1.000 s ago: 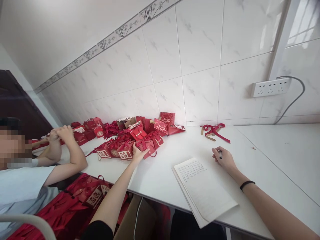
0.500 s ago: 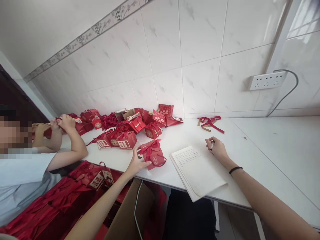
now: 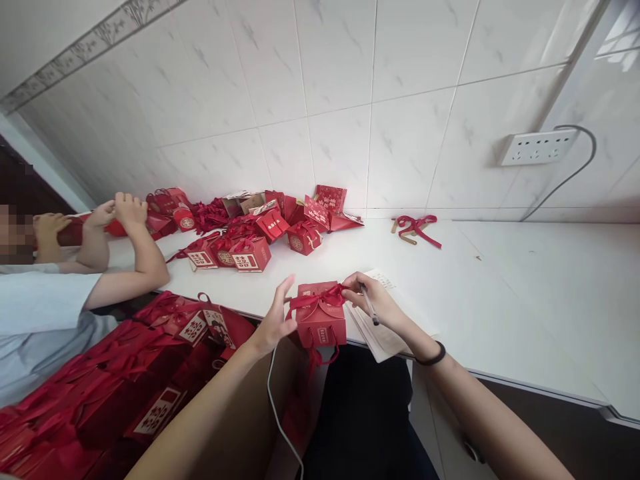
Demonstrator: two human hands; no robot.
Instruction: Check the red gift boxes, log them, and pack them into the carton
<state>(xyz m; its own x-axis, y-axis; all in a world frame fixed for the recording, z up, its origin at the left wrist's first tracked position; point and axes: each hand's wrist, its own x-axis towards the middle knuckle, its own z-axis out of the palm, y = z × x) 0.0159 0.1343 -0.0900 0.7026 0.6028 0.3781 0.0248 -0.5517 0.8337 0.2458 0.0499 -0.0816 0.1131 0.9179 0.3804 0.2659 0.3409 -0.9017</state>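
2 hands [image 3: 273, 323] flank a red box [image 3: 320, 320], left spread, right clutching a pen [image 3: 370, 305], notebook [image 3: 383, 343] partly hidden, boxes [image 3: 251, 255] beyond

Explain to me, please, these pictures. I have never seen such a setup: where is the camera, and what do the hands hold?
There is no machine, just a person's two bare hands in front. Every picture comes from one camera worn on that person's head, looking forward and down. The right hand holds a pen and touches the ribbon on a red box. The left hand is spread at the box's left side; how firmly it grips is hard to tell. On the white table lie a notebook, partly hidden by the right hand, more red boxes, and a loose red ribbon near the wall. Another person is at the far left.
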